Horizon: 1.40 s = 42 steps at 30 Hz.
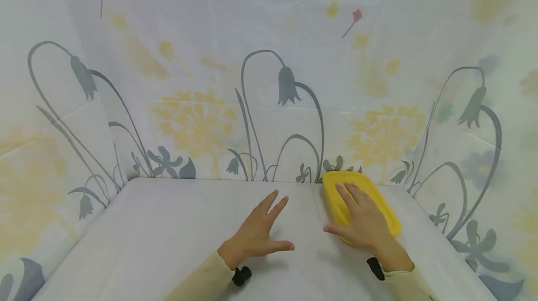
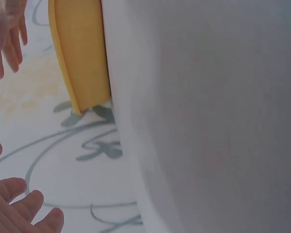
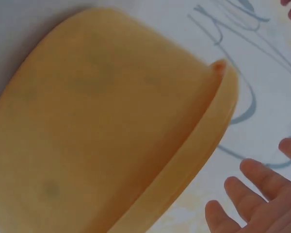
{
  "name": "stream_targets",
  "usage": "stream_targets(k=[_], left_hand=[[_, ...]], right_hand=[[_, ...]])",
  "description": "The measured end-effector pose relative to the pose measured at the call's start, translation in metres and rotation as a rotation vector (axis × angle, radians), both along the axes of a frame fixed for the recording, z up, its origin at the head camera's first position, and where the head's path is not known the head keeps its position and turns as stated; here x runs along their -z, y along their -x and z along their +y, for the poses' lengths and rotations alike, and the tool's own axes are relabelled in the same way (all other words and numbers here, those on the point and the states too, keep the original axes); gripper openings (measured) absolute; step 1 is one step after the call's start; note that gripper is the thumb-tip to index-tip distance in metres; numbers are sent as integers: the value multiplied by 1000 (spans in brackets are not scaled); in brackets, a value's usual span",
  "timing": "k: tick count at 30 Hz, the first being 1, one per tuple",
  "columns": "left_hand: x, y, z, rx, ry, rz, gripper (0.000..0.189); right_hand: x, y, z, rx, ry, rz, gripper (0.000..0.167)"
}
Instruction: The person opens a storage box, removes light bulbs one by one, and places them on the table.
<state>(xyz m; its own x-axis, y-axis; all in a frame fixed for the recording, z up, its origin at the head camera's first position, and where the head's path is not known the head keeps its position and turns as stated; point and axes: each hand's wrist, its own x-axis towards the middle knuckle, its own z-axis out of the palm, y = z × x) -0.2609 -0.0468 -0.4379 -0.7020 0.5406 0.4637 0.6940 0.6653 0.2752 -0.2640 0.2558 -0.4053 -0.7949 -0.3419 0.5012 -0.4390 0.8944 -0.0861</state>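
A yellow plastic box with a rimmed lid (image 1: 337,205) rests at the back right of the white tabletop, partly hidden under my right hand (image 1: 365,224). That hand hovers over the lid with fingers spread and thumb out to the left. My left hand (image 1: 254,235) is held above the table to the left of the box, its fingers apart and nothing in it. In the left wrist view, the side of the box (image 2: 82,53) stands beyond the left fingertips. The right wrist view shows the box wall (image 3: 87,107) close up, apart from the right fingers (image 3: 262,179).
A white cloth covers the table (image 1: 168,231). Flower-printed curtains (image 1: 269,142) rise along its back edge and both sides, close behind the box. Black straps with small devices (image 1: 241,276) sit at the wrists, under pale sleeves (image 1: 201,282).
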Motion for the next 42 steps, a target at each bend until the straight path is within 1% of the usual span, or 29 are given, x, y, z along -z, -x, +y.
stream_targets(k=[5,9,16,20,24,26,31,35,38,42], left_hand=[[-2,1,25,21,-32,-93,105],[-4,3,41,46,-91,-166,102],[-2,8,65,80,-173,-283,96],[0,9,79,100,-216,-342,93],[1,10,93,88,-250,-385,92],[1,10,100,74,-266,-411,92],[3,13,117,59,-295,-450,94],[5,15,128,54,-332,-481,94],[7,16,134,51,-370,-519,94],[11,18,142,33,-436,-584,92]], right_hand=[[0,1,24,3,11,3,109],[0,-1,39,14,30,-12,108],[-4,-3,61,54,77,-149,105],[-3,-2,73,67,107,-230,105],[-1,-1,86,61,160,-291,107],[1,0,93,54,200,-309,108],[5,0,108,43,285,-349,106],[9,1,117,58,295,-385,107],[11,2,121,62,293,-409,107],[14,3,123,40,313,-447,106]])
